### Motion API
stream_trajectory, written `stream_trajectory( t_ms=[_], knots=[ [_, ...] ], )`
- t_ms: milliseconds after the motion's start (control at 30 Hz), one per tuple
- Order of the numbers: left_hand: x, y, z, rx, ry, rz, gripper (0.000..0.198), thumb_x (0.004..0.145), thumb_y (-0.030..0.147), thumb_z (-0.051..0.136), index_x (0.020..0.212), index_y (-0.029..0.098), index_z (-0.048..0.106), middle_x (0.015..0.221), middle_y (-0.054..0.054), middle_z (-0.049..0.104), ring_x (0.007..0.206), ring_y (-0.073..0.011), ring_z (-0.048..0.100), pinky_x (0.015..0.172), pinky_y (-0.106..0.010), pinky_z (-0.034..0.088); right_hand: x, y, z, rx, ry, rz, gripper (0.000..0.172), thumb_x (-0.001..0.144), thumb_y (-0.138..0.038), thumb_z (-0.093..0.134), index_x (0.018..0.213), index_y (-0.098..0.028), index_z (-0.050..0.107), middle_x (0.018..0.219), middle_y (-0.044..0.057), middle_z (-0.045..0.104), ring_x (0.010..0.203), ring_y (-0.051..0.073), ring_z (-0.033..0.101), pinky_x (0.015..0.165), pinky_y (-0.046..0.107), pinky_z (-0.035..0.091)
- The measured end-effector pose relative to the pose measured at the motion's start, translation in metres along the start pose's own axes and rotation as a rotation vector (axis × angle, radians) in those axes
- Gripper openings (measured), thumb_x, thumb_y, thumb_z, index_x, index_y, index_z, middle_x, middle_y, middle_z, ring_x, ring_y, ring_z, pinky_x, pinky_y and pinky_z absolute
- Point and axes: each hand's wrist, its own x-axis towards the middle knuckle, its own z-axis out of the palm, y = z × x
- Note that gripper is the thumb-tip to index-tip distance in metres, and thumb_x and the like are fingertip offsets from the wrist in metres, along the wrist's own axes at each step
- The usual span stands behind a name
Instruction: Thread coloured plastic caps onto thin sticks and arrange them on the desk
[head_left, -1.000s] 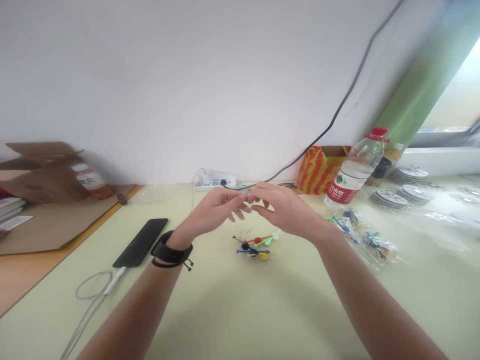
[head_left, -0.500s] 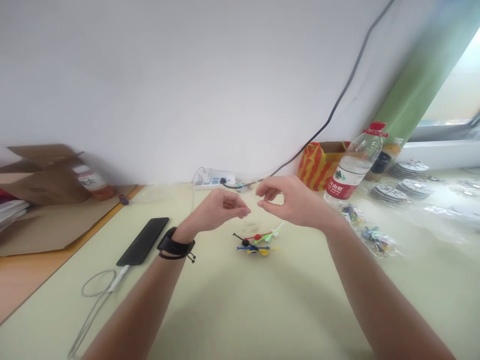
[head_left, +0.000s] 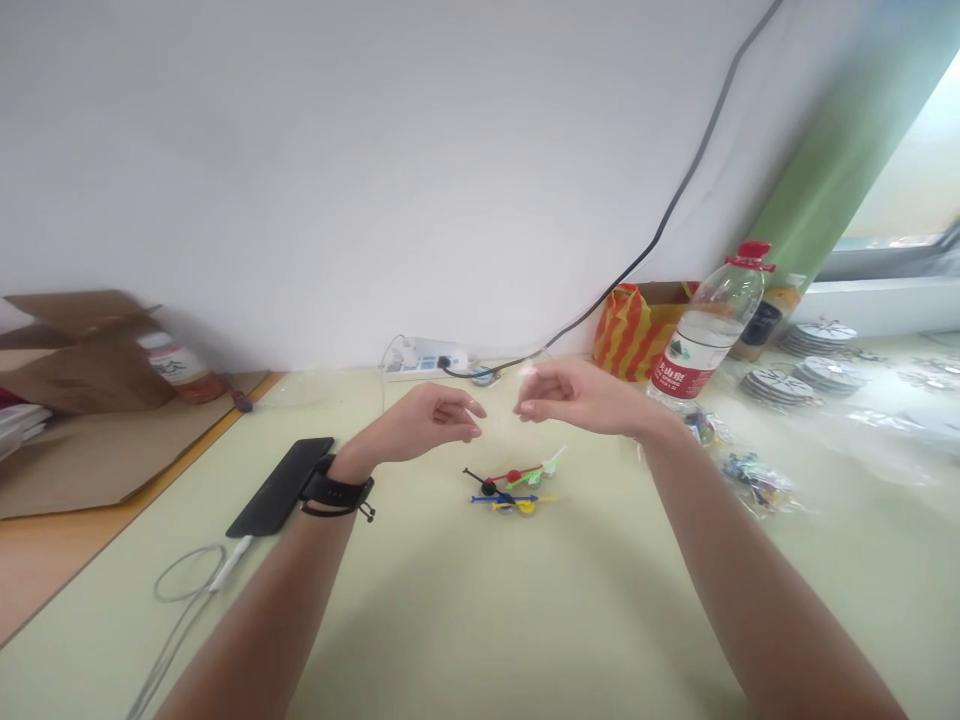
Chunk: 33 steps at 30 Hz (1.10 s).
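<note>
My left hand [head_left: 424,422], with a black watch [head_left: 337,490] on its wrist, hovers above the table; a gap shows between thumb and fingers, and I see nothing in it. Opposite it, my right hand [head_left: 581,397] has its fingers curled and thumb tip close to them. Faint clear glints show near that hand, but whether it pinches something is unclear. Below and between both hands lies a small loose group of plastic spinner arrows: black [head_left: 488,488], red [head_left: 514,477], blue [head_left: 487,499], yellow [head_left: 526,507], green and white. Neither hand touches them.
A phone [head_left: 281,487] on a cable lies left, near a cardboard box [head_left: 90,350]. A power strip [head_left: 420,358] sits by the wall. To the right are a water bottle [head_left: 697,330], a striped bag [head_left: 634,335], bagged coloured parts [head_left: 757,480] and stacked discs [head_left: 780,387].
My left hand has drawn slightly left and its thumb and fingers have parted. My right hand's fingers have come closer to its thumb. The arrows lie as before.
</note>
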Motion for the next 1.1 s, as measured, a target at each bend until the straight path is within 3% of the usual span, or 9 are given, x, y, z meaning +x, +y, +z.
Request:
stream_trajectory(
  t_ms=[167, 367, 433, 533, 633, 733, 833, 933, 1100],
  knots=[
    [0.001, 0.002, 0.004, -0.072, -0.048, 0.036, 0.040, 0.084, 0.045, 0.074, 0.117, 0.022, 0.072, 0.098, -0.008, 0.079, 0.094, -0.0244, 0.075, 0.081, -0.033, 0.060, -0.003, 0.001, -0.004, 0.190, -0.284, 0.102, 0.049, 0.086, -0.043, 0.075, 0.131, -0.024, 0.067, 0.128, 0.009, 0.071, 0.123, 0.025, 0.064, 0.106, 0.041, 0.050],
    [0.002, -0.006, -0.002, 0.035, 0.084, 0.040, 0.030, 0.083, 0.048, 0.074, 0.093, 0.020, 0.077, 0.089, -0.007, 0.079, 0.084, -0.0223, 0.075, 0.069, -0.028, 0.059, -0.007, 0.011, -0.010, 0.281, -0.356, 0.189, 0.074, 0.087, -0.043, 0.075, 0.153, -0.035, 0.044, 0.144, 0.009, 0.061, 0.127, 0.023, 0.062, 0.110, 0.044, 0.048],
    [0.003, -0.007, -0.003, 0.060, 0.097, 0.034, 0.031, 0.084, 0.049, 0.073, 0.094, 0.020, 0.078, 0.090, -0.007, 0.079, 0.084, -0.0225, 0.074, 0.069, -0.028, 0.059, -0.007, 0.012, -0.012, 0.234, -0.384, 0.210, 0.076, 0.088, -0.044, 0.075, 0.155, -0.037, 0.040, 0.144, 0.008, 0.061, 0.130, 0.023, 0.060, 0.112, 0.045, 0.046],
    [0.004, -0.007, -0.001, 0.050, 0.085, 0.033, 0.031, 0.084, 0.047, 0.074, 0.102, 0.022, 0.078, 0.095, -0.006, 0.080, 0.089, -0.0234, 0.075, 0.074, -0.030, 0.060, -0.006, 0.012, -0.013, 0.150, -0.425, 0.225, 0.066, 0.088, -0.048, 0.073, 0.150, -0.036, 0.050, 0.146, 0.004, 0.060, 0.136, 0.023, 0.055, 0.116, 0.042, 0.042],
    [0.005, -0.005, 0.002, 0.047, 0.063, 0.058, 0.030, 0.085, 0.045, 0.073, 0.104, 0.022, 0.077, 0.094, -0.005, 0.079, 0.089, -0.0225, 0.075, 0.079, -0.031, 0.060, -0.004, 0.014, -0.011, 0.169, -0.436, 0.180, 0.062, 0.087, -0.049, 0.074, 0.145, -0.036, 0.056, 0.148, 0.002, 0.058, 0.140, 0.022, 0.051, 0.117, 0.039, 0.040],
    [0.005, -0.007, 0.002, 0.080, 0.105, 0.096, 0.032, 0.088, 0.047, 0.070, 0.108, 0.022, 0.075, 0.096, -0.006, 0.078, 0.090, -0.0222, 0.074, 0.083, -0.033, 0.060, -0.002, 0.021, -0.007, 0.256, -0.431, 0.162, 0.072, 0.088, -0.051, 0.073, 0.153, -0.038, 0.044, 0.148, 0.004, 0.058, 0.138, 0.022, 0.054, 0.118, 0.043, 0.039],
    [0.006, -0.006, 0.006, 0.212, 0.278, 0.184, 0.039, 0.090, 0.048, 0.067, 0.120, 0.024, 0.070, 0.118, -0.008, 0.074, 0.108, -0.0255, 0.069, 0.096, -0.040, 0.056, 0.003, 0.031, -0.001, 0.384, -0.386, 0.165, 0.075, 0.092, -0.055, 0.067, 0.157, -0.036, 0.036, 0.148, 0.007, 0.058, 0.133, 0.022, 0.058, 0.117, 0.044, 0.040],
    [0.007, 0.000, 0.019, 0.407, 0.428, 0.321, 0.050, 0.090, 0.046, 0.068, 0.136, 0.027, 0.060, 0.137, -0.008, 0.064, 0.131, -0.0302, 0.055, 0.113, -0.049, 0.044, 0.012, 0.041, 0.007, 0.517, -0.297, 0.164, 0.069, 0.097, -0.062, 0.054, 0.157, -0.033, 0.038, 0.141, 0.009, 0.064, 0.130, 0.022, 0.061, 0.117, 0.044, 0.040],
    [0.012, 0.014, 0.053, 0.617, 0.311, 0.448, 0.091, 0.074, 0.055, 0.082, 0.151, 0.025, 0.041, 0.154, -0.013, 0.046, 0.148, -0.0414, 0.030, 0.121, -0.057, 0.029, 0.025, 0.048, 0.026, 0.709, -0.256, 0.121, 0.064, 0.099, -0.069, 0.039, 0.135, -0.022, 0.063, 0.130, 0.011, 0.070, 0.126, 0.024, 0.062, 0.114, 0.044, 0.042]
  ],
)
